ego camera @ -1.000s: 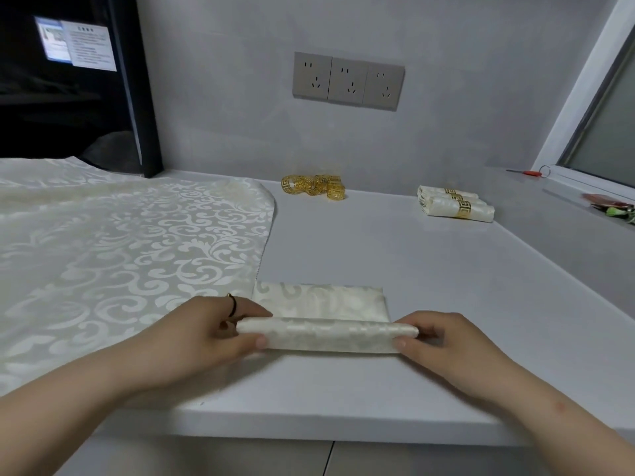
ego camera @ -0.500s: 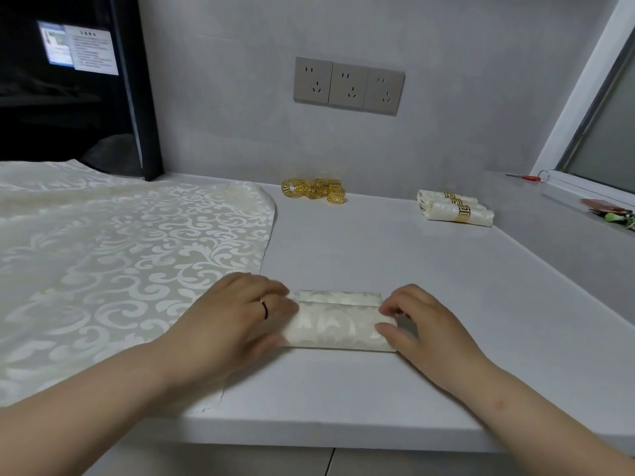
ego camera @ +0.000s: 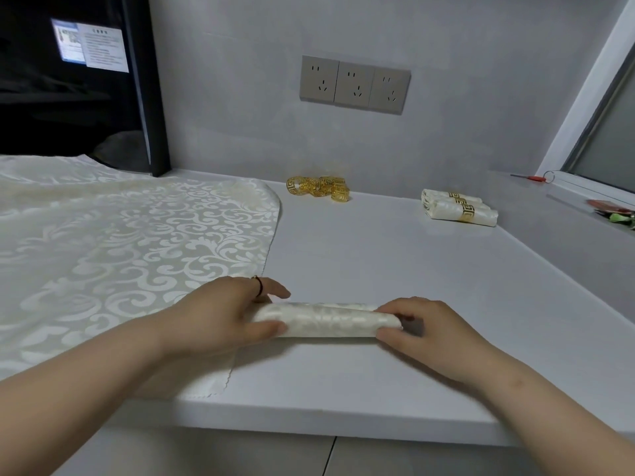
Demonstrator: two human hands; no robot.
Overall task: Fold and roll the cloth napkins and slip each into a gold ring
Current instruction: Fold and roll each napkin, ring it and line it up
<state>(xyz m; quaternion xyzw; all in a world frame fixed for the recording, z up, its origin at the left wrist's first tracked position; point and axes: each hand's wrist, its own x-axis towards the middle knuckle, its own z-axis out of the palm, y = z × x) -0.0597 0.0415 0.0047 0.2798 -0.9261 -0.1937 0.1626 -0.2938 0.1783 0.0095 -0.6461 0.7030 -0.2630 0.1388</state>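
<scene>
Napkin (ego camera: 326, 322), rolled into a tube, lies crosswise on the table (ego camera: 378, 262) near its front edge, just right of the big patterned cloth (ego camera: 120, 252) spread over the table's left side. Left grip (ego camera: 223, 314) grasps the roll's left end, thumb on the near side and fingers curled over the far side; a dark band (ego camera: 260, 286) sits on one finger. Right grip (ego camera: 429, 331) grasps the right end the same way, fingers over the top and thumb in front. Loose gold rings (ego camera: 319, 188) are heaped at the back by the wall, below three sockets (ego camera: 354, 84). Finished rolls (ego camera: 458, 209), each inside a gold ring, lie together at the back right, well apart from the hands.
</scene>
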